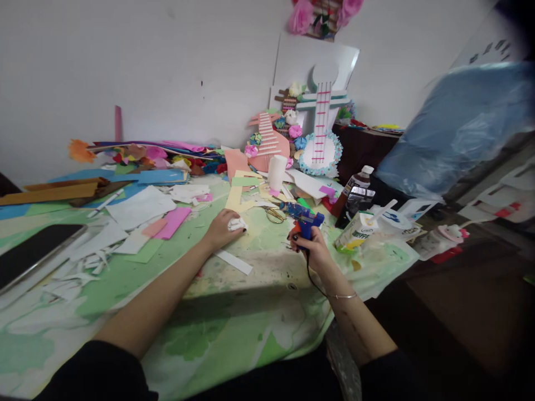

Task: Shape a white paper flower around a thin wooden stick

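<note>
My right hand (313, 248) is wrapped round the handle of a blue glue gun (307, 223), whose nozzle points left and whose dark cord hangs past my wrist. To the left, my left hand (223, 229) rests on the table with its fingers round a small crumpled white piece (237, 224). A white paper strip (234, 262) lies just below that hand. Between and beyond the hands are gold-handled scissors (275, 215). A white roll (277, 171) stands farther back, near yellow and green paper pieces.
Paper scraps (142, 209) and a dark phone (35, 250) lie on the left. Paper instrument models (321, 128) lean at the back wall. A brown bottle (357, 181), a carton (355, 231) and a pink-topped cup (438, 240) are on the right.
</note>
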{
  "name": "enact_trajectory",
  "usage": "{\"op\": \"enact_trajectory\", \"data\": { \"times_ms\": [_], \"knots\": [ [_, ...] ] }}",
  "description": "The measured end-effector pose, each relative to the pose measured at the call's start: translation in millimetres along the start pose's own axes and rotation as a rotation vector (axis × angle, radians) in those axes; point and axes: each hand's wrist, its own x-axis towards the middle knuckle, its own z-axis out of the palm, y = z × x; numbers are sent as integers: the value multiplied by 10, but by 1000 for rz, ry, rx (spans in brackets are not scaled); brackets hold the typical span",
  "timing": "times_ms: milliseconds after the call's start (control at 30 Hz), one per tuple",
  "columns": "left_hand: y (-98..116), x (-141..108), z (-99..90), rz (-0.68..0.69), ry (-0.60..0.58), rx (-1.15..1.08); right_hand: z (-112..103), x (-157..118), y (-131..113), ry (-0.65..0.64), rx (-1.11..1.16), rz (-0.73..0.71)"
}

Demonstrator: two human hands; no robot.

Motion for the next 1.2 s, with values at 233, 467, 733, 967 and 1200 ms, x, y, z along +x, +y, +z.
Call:
{"op": "enact_trajectory", "data": {
  "times_ms": [233,467,733,967,1200],
  "knots": [
    [7,0,-11,2,-10,0,131,-103,60,-173,-117,-66],
    [24,2,-13,-11,-2,-9,209,-317,37,-166,-299,-152],
    [1,7,-10,-3,20,-5,-137,-1032,-38,97,-462,-136],
    [646,-67,-72,10,23,-206,-450,-1060,-127,380,-1121,29],
    [1552,-56,317,-506,-559,-1140,-299,-661,117,228,-1200,-84]
  ]
}}
